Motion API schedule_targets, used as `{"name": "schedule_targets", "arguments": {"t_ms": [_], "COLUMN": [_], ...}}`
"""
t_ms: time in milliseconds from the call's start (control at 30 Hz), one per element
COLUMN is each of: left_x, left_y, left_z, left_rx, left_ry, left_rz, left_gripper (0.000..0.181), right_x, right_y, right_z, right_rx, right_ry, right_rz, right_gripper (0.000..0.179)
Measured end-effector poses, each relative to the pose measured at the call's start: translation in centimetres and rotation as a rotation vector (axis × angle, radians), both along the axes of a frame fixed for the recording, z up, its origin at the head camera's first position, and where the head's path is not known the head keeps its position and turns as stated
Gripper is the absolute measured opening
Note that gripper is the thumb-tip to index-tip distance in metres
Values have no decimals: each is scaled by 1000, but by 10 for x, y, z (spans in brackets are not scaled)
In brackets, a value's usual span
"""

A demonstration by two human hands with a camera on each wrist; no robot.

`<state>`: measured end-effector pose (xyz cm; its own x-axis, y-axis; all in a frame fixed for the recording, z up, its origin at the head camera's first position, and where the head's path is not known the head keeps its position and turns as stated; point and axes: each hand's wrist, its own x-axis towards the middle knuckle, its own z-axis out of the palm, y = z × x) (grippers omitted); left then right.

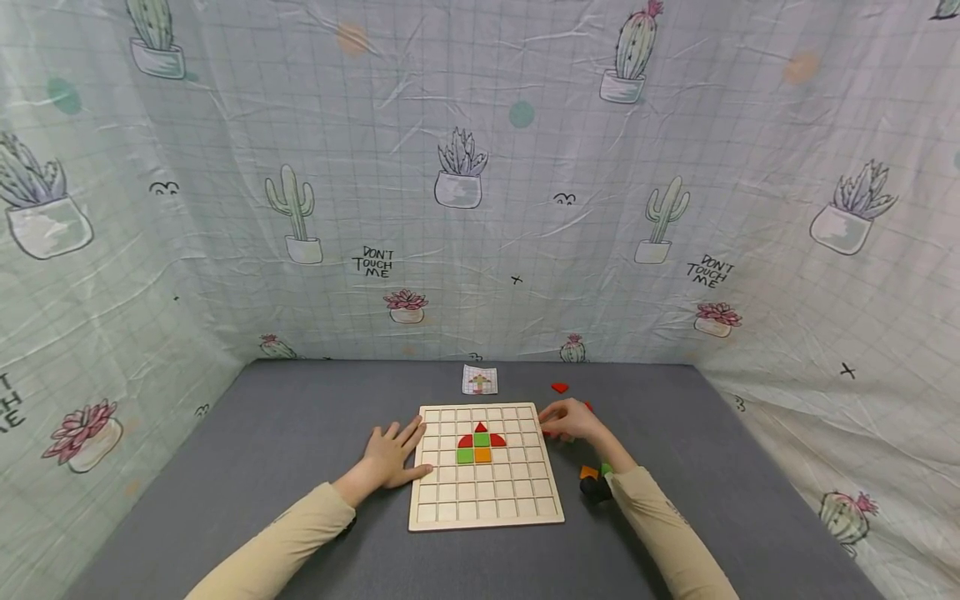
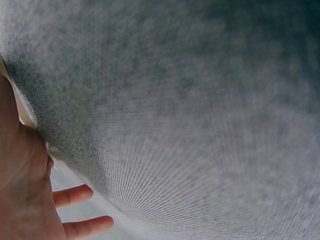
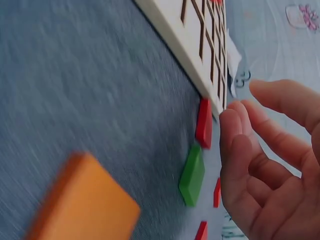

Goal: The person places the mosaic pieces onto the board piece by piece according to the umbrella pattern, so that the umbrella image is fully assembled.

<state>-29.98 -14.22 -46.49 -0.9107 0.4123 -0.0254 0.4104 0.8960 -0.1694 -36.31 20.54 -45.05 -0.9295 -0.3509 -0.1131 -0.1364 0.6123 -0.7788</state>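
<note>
A wooden grid board (image 1: 487,492) lies on the grey table. Near its middle sit a red triangle (image 1: 481,427), two red rounded pieces, two green squares and an orange square (image 1: 482,455). My left hand (image 1: 390,456) rests with spread fingers at the board's left edge; the left wrist view shows part of this hand (image 2: 25,190) beside grey cloth. By the upper right corner hovers my right hand (image 1: 570,419), its fingers loosely bent. In the right wrist view, a red piece (image 3: 204,124) and a green piece (image 3: 192,176) lie beside its fingertips (image 3: 231,122); nothing shows between them.
Behind the board lies a small card (image 1: 480,380) printed with a coloured pattern. A red piece (image 1: 559,387) lies to the far right. Close to the right sleeve are an orange piece (image 1: 589,472) and a green one (image 1: 606,468). A printed curtain (image 1: 480,292) hangs behind the table.
</note>
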Motion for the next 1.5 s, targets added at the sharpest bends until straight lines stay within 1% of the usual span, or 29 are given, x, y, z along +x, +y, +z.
{"name": "schedule_targets", "arguments": {"t_ms": [233,400,500,633,833,900,1167,1333,1500], "left_x": [1,1,1,1,1,1,0,-1,-2], "left_y": [0,0,0,1,1,0,-1,-1,-1], "left_z": [0,1,1,2,2,1,1,-1,-3], "left_rx": [10,19,20,18,5,-1,5,6,-5], "left_ry": [-8,-8,-10,-8,6,6,-8,-2,13], "left_rz": [-3,-5,-5,-3,-1,0,5,-2,-10], "left_gripper": [75,75,75,76,75,76,76,76,76], "right_x": [-10,-14,-14,-14,-13,-13,-13,-13,-10], "right_y": [12,13,11,9,9,10,14,16,16], "right_z": [2,-2,-2,-2,-2,-2,-4,-7,-6], "right_rx": [8,47,78,110,136,145,138,123,113], "right_ry": [-61,-66,-60,-54,-50,-36,3,-3,-20], "right_rz": [34,-9,-45,-64,-41,-22,-16,-18,-39], "right_gripper": [33,33,31,28,27,28,26,26,26]}}
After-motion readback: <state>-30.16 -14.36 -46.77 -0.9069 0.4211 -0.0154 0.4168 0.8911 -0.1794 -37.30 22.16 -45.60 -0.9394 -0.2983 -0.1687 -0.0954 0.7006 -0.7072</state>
